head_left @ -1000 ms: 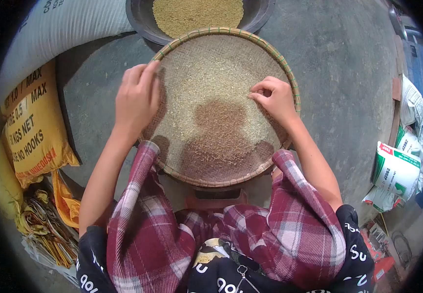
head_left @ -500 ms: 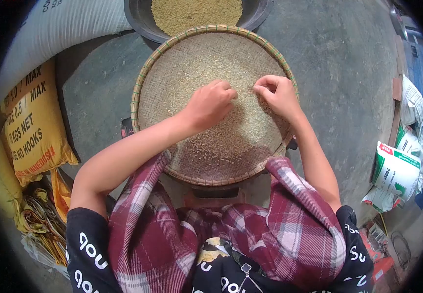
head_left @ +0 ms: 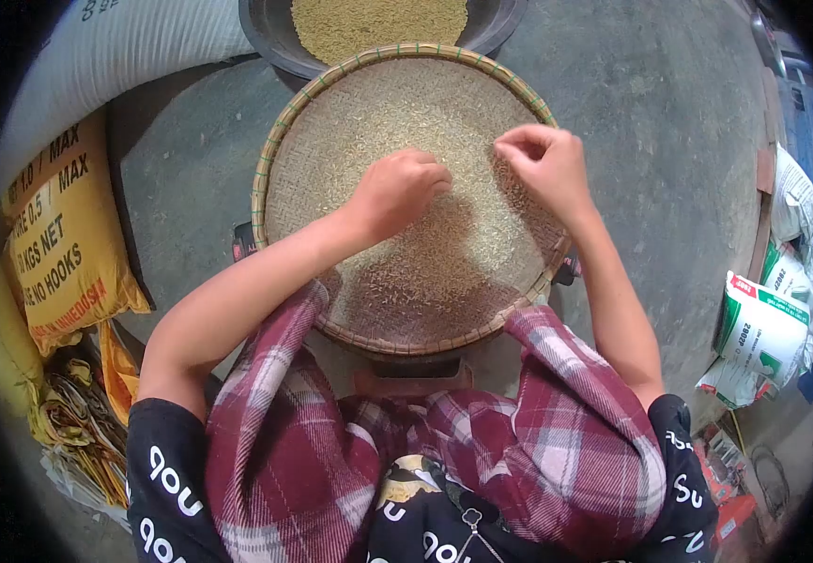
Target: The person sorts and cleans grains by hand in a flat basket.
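Note:
A round woven winnowing basket [head_left: 262,178] with a green-bound rim lies in front of my body. Loose, pale grain [head_left: 486,246] is spread over its bottom, browner toward me. Over the middle of the basket hovers my left hand [head_left: 401,192], its fingers curled closed and their tips mostly hidden. My right hand [head_left: 551,174] is over the basket's right side, thumb and forefinger pinched together. Whatever either hand holds, if anything, is too small to make out.
A dark basin [head_left: 268,42] of yellowish grain stands beyond the basket. On the left are a large white sack [head_left: 144,52] and a yellow printed sack [head_left: 69,235]. White-green bags [head_left: 763,328] lie at the right. Under the basket's near edge is a reddish stool [head_left: 416,377].
My right hand has moved a little right and away from me, still pinched. The left hand has shifted slightly left, its fingers still curled.

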Demonstrator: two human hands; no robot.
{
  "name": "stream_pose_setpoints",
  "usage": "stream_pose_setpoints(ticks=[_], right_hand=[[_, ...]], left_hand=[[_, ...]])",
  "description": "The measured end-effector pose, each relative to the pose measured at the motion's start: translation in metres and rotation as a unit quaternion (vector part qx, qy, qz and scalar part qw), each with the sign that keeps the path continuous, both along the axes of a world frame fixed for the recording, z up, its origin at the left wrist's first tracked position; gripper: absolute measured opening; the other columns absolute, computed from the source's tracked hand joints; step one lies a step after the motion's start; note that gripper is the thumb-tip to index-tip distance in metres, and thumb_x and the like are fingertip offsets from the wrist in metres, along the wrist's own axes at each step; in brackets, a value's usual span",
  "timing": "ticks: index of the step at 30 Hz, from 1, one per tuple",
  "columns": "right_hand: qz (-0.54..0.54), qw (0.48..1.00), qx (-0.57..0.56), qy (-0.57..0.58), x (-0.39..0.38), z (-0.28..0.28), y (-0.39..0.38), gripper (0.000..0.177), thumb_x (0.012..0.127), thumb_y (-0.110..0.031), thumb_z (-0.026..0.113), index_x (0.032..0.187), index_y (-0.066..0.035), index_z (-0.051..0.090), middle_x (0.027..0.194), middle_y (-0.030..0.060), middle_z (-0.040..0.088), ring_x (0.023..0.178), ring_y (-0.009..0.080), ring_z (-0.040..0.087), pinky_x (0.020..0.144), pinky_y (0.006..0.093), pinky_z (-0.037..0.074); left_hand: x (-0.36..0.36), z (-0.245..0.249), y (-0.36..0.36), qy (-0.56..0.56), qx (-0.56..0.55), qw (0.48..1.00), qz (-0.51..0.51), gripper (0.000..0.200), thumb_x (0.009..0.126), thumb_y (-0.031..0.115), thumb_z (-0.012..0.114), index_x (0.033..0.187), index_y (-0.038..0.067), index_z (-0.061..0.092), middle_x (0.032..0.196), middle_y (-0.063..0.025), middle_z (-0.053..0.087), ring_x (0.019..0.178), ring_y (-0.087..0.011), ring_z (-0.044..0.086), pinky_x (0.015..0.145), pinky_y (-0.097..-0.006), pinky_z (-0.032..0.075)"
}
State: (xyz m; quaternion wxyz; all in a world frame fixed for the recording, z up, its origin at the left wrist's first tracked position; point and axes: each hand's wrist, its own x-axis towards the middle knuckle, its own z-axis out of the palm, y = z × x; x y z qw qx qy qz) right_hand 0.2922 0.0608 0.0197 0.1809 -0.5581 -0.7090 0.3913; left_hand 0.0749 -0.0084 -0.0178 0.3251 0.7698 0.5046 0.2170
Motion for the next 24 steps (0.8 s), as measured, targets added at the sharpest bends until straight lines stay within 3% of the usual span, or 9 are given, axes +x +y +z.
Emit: stream_pose_setpoints(ticks=[4,7,9,10,12,14,18,19,24], right_hand=[[0.011,0.990,0.108,0.094,-0.028,0.011,0.056,0.018,0.077,-0.019,0.074,0.090,-0.005,0.075,0.079,0.0073,0.073,0.071,0.0115,0.068,0.066,0.0288,0.054],[0.038,0.973,0.211,0.087,-0.069,0.031,0.091,0.022,0.076,-0.018,0.073,0.095,-0.007,0.074,0.082,0.0086,0.073,0.077,0.0183,0.071,0.070,0.0321,0.055],[0.119,0.962,0.243,0.042,-0.085,0.041,0.098,0.051,0.074,-0.010,0.072,0.122,-0.001,0.060,0.112,0.0235,0.065,0.102,0.0376,0.063,0.089,0.0406,0.051],[0.118,0.962,0.242,0.043,-0.085,0.039,0.093,0.051,0.074,-0.010,0.072,0.122,-0.001,0.060,0.112,0.0235,0.065,0.102,0.0376,0.063,0.089,0.0406,0.051],[0.147,0.964,0.221,-0.006,-0.080,0.032,0.070,0.022,0.076,-0.016,0.071,0.096,-0.009,0.073,0.082,0.0109,0.071,0.078,0.0269,0.069,0.073,0.0364,0.055],[0.182,0.977,0.098,-0.047,-0.060,0.031,0.042,0.016,0.075,-0.014,0.070,0.090,-0.008,0.072,0.079,0.0130,0.069,0.076,0.0314,0.067,0.073,0.0395,0.054],[0.172,0.976,-0.080,-0.103,-0.023,0.011,-0.008,0.014,0.072,-0.012,0.075,0.085,-0.006,0.072,0.074,0.0132,0.067,0.071,0.0292,0.067,0.068,0.0404,0.052],[0.174,0.981,-0.034,-0.075,-0.018,0.002,-0.018,0.018,0.071,-0.008,0.078,0.086,-0.004,0.070,0.071,0.0078,0.063,0.062,0.0171,0.060,0.061,0.0305,0.050],[0.124,0.992,0.003,-0.024,-0.019,-0.024,-0.045,0.022,0.067,-0.009,0.082,0.086,-0.006,0.072,0.072,0.0057,0.059,0.060,0.0157,0.057,0.059,0.0305,0.047]], left_hand=[[-0.001,0.001,0.002,0.023,-0.025,0.999,0.002,0.011,0.085,0.014,0.065,0.091,0.006,0.069,0.089,-0.0093,0.068,0.089,-0.0291,0.064,0.079,-0.0413,0.051],[-0.001,-0.001,0.000,0.028,-0.004,1.000,-0.002,0.011,0.084,0.014,0.066,0.092,0.008,0.069,0.090,-0.0080,0.067,0.091,-0.0293,0.063,0.080,-0.0413,0.051],[-0.001,0.004,-0.002,0.039,0.016,0.999,-0.023,0.009,0.082,0.015,0.068,0.089,0.010,0.069,0.091,-0.0061,0.065,0.092,-0.0278,0.062,0.079,-0.0398,0.051],[-0.001,0.006,-0.002,0.040,0.015,0.999,-0.023,0.009,0.082,0.015,0.068,0.089,0.010,0.069,0.091,-0.0061,0.065,0.092,-0.0278,0.062,0.079,-0.0398,0.051],[0.001,0.007,-0.003,0.049,-0.004,0.999,-0.022,0.009,0.080,0.016,0.070,0.087,0.011,0.069,0.091,-0.0045,0.063,0.092,-0.0258,0.061,0.078,-0.0380,0.051],[0.002,0.005,-0.003,0.043,0.008,0.999,-0.016,0.009,0.079,0.016,0.070,0.087,0.011,0.069,0.090,-0.0044,0.063,0.090,-0.0253,0.062,0.077,-0.0377,0.051],[0.000,-0.002,-0.002,0.016,0.016,1.000,-0.010,0.009,0.078,0.017,0.071,0.085,0.011,0.068,0.085,-0.0043,0.063,0.086,-0.0256,0.062,0.074,-0.0381,0.051],[0.000,-0.003,-0.002,0.015,0.017,1.000,-0.006,0.009,0.078,0.017,0.071,0.085,0.011,0.068,0.085,-0.0043,0.063,0.086,-0.0256,0.062,0.074,-0.0381,0.051],[-0.002,0.000,-0.002,-0.005,0.014,1.000,0.026,0.006,0.082,0.013,0.066,0.084,0.008,0.065,0.081,-0.0093,0.064,0.081,-0.0305,0.063,0.071,-0.0416,0.051]])
